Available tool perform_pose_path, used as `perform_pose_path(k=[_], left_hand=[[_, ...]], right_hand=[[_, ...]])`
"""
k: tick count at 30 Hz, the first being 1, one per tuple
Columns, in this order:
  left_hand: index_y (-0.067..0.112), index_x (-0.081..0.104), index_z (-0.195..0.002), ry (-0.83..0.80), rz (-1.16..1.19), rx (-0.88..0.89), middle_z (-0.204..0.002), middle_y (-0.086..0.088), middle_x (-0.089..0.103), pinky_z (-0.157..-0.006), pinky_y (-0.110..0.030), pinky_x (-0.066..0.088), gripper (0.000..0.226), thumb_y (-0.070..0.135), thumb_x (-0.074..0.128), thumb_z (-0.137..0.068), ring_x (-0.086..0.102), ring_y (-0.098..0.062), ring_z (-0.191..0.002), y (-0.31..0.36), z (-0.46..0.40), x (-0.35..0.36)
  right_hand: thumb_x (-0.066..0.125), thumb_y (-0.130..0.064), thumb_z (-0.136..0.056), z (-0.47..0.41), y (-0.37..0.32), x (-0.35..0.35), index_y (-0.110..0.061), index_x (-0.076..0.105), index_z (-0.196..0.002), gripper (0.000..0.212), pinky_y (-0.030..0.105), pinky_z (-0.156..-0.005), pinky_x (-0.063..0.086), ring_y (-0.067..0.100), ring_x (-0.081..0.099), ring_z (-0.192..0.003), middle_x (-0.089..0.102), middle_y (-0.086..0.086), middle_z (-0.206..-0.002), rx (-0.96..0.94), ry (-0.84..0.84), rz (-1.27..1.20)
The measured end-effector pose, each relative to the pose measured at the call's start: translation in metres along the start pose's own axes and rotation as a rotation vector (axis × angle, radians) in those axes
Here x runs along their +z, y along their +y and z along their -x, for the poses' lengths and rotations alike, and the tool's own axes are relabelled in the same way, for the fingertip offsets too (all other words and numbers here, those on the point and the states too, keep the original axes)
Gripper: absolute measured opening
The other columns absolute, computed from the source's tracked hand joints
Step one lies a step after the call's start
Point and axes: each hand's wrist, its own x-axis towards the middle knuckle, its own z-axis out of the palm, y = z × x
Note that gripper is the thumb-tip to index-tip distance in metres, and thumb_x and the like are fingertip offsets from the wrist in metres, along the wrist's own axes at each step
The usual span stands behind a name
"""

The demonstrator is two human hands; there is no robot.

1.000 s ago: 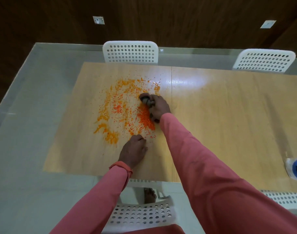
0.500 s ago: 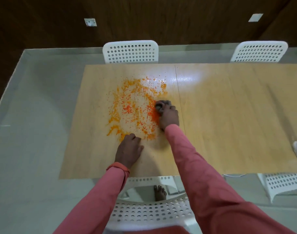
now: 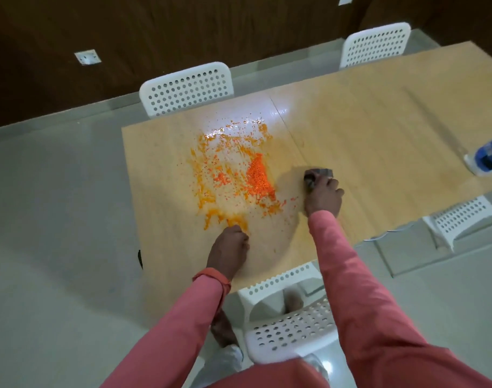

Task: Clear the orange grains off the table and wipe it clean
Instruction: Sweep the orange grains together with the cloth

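Orange grains (image 3: 258, 175) lie spread over the left half of the wooden table (image 3: 365, 141), with a dense heap in the middle and smeared streaks around it. My right hand (image 3: 323, 198) grips a dark grey cloth (image 3: 317, 174) pressed on the table, just right of the heap. My left hand (image 3: 230, 247) rests as a loose fist on the table near the front edge, touching the lowest orange streaks. It holds nothing that I can see.
White perforated chairs stand at the far side (image 3: 187, 89) (image 3: 376, 44), at the right (image 3: 463, 219) and right below me (image 3: 292, 329). A blue and white object (image 3: 488, 158) sits at the table's right edge. Grey floor surrounds the table.
My right hand with the cloth has pulled away to the right of the grains, leaving a dense heap behind. The camera has tilted and shifted. My left hand stays put.
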Motion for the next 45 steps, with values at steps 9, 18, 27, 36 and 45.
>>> perform_pose_path(k=[9,18,27,36,45], left_hand=[[0.011,0.072,-0.081,-0.036,0.03,0.009,-0.095,-0.003,0.058,-0.067,-0.029,0.051,0.018,-0.001,0.058,-0.081,0.057,-0.024,-0.077,-0.011,0.005,0.0],[0.013,0.069,-0.081,-0.071,-0.001,0.006,-0.094,0.0,0.051,-0.069,-0.034,0.051,0.02,-0.001,0.054,-0.083,0.05,-0.018,-0.079,-0.009,0.004,0.001],[0.02,0.056,-0.074,-0.047,-0.006,-0.038,-0.074,-0.01,0.058,-0.062,-0.038,0.04,0.009,0.018,0.051,-0.08,0.053,-0.023,-0.064,-0.005,0.004,0.004],[0.016,0.068,-0.085,-0.09,0.07,-0.033,-0.103,0.001,0.056,-0.079,-0.023,0.047,0.019,0.0,0.058,-0.082,0.06,-0.022,-0.097,-0.009,0.006,0.002],[0.015,0.072,-0.096,-0.013,0.034,0.068,-0.098,-0.002,0.06,-0.073,-0.031,0.046,0.017,0.021,0.059,-0.087,0.051,-0.021,-0.098,-0.057,0.019,-0.022]], right_hand=[[0.047,-0.007,-0.094,0.072,-0.072,0.011,-0.011,0.041,-0.145,0.052,0.044,-0.099,0.045,0.042,0.052,-0.119,0.047,0.019,-0.137,-0.14,-0.193,-0.149],[0.038,-0.007,-0.101,0.082,0.013,-0.012,0.0,0.032,-0.146,0.047,0.048,-0.098,0.044,0.044,0.045,-0.123,0.041,0.023,-0.143,0.135,-0.053,-0.065],[0.052,-0.003,-0.089,0.122,-0.031,-0.007,-0.009,0.048,-0.141,0.052,0.038,-0.1,0.044,0.037,0.054,-0.121,0.052,0.017,-0.136,-0.109,-0.252,-0.316],[0.052,-0.007,-0.092,0.114,0.03,-0.015,-0.012,0.035,-0.146,0.056,0.047,-0.095,0.048,0.043,0.054,-0.115,0.047,0.021,-0.135,0.084,-0.142,-0.19],[0.066,-0.008,-0.084,0.147,-0.069,0.006,-0.009,0.047,-0.138,0.056,0.039,-0.088,0.049,0.038,0.059,-0.112,0.057,0.018,-0.127,0.031,-0.248,-0.405]])
